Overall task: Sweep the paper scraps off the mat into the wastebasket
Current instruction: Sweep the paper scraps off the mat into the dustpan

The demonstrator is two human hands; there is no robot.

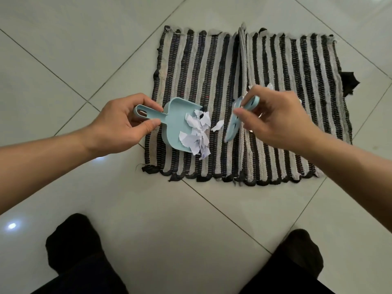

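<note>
Blue dustpan (177, 122) in left hand (121, 122), paper scraps (198, 132) inside, right hand (273, 119) gripping probably a brush (234, 119)

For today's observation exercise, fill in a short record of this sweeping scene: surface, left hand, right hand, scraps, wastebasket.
surface: striped mat on a tiled floor
left hand: left hand grips the dustpan by its handle
right hand: right hand holds the brush
scraps: paper scraps heaped at the dustpan's mouth, one loose piece beside it
wastebasket: not in view
</note>
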